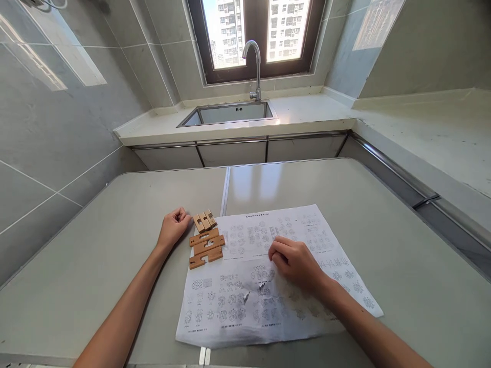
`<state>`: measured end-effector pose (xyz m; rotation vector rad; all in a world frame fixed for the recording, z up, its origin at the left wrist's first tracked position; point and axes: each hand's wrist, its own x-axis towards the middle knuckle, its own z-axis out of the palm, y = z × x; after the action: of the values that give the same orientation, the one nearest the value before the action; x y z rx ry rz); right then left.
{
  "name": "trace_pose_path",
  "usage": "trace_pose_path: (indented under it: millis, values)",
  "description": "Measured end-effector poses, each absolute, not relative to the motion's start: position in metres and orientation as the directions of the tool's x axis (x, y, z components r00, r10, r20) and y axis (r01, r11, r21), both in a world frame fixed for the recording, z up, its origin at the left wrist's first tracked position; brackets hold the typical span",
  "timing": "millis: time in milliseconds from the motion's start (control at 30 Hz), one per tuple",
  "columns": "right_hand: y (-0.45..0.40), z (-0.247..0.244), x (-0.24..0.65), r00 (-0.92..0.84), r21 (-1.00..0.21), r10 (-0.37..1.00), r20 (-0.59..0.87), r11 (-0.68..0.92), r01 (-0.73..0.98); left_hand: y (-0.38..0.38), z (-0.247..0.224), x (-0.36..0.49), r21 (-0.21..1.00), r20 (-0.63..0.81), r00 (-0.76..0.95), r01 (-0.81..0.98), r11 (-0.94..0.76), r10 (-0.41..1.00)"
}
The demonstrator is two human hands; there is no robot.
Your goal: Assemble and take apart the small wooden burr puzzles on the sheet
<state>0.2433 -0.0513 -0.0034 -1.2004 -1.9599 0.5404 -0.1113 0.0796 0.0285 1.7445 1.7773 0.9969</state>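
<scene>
My left hand rests on the table in a loose fist, with nothing visible in it, just left of the wooden pieces. Three small notched wooden blocks lie side by side near its knuckles. Below them are three flat wooden pieces with cut-outs, partly over the left edge of a large printed sheet. On the sheet's right half lies my right hand, its fingers curled in; whether anything is under them is hidden. The sheet is creased, with two small torn spots near its middle.
The pale table has a seam running front to back. Behind it stand a counter with a sink, a faucet and a window. Another counter runs along the right, and a tiled wall is at left.
</scene>
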Motion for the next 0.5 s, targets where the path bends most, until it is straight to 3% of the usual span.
trace_pose_path:
  millis: [500]
  values:
    - [-0.0514,-0.0028,0.2440,-0.276,-0.680,0.880,0.387,0.475,0.558,0.0790,0.0299,-0.1097,0.751,0.177,-0.093,0.656,-0.073,0.980]
